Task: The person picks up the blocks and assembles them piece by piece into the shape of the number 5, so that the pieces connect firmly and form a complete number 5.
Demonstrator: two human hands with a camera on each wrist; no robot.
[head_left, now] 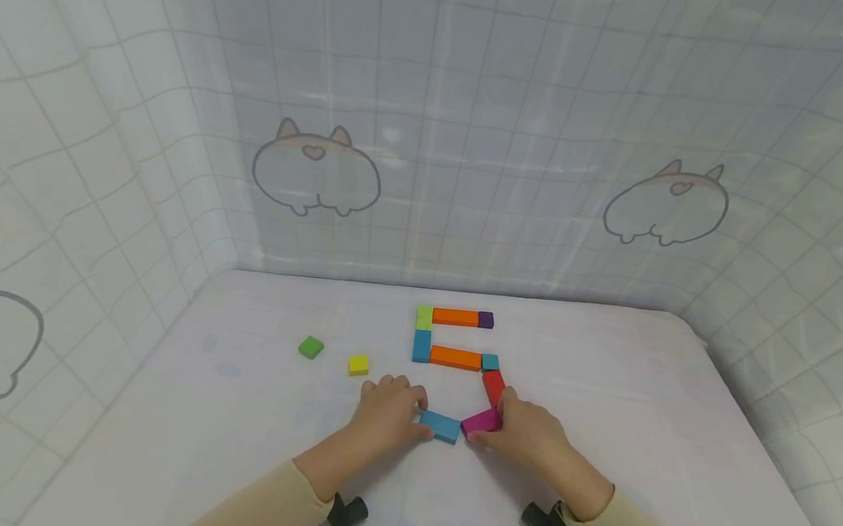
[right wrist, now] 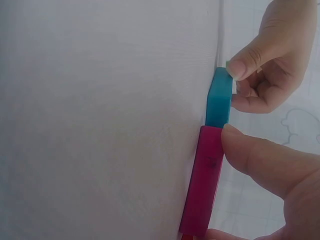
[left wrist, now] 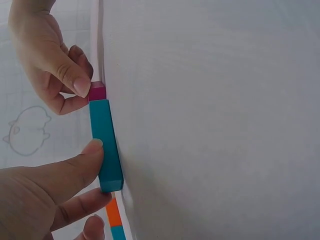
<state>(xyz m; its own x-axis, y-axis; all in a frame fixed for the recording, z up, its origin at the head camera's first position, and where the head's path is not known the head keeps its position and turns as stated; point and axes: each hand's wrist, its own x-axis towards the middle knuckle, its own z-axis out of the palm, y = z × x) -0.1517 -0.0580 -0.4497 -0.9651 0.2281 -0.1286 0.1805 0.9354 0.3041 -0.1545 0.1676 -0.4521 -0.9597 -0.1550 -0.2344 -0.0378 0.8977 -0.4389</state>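
My left hand (head_left: 388, 410) pinches a blue rectangular block (head_left: 441, 426) near its left end, thumb in front and fingers behind. A magenta block (head_left: 481, 423) lies slanted at the blue block's right end, held between the thumb and fingers of my right hand (head_left: 530, 433). In the right wrist view, the ends of the magenta block (right wrist: 202, 180) and blue block (right wrist: 218, 100) meet or nearly meet. A red block (head_left: 493, 388) runs up from the magenta one, its lower end partly behind my right fingers. Above it sits a small teal block (head_left: 490, 362).
From the teal block, the row continues with an orange block (head_left: 456, 358), an upright blue block (head_left: 422, 347), a lime block (head_left: 424, 317), another orange block (head_left: 456, 317) and a purple block (head_left: 487, 320). Loose yellow (head_left: 358, 365) and green (head_left: 311, 347) blocks lie left on the white tabletop (head_left: 228, 413).
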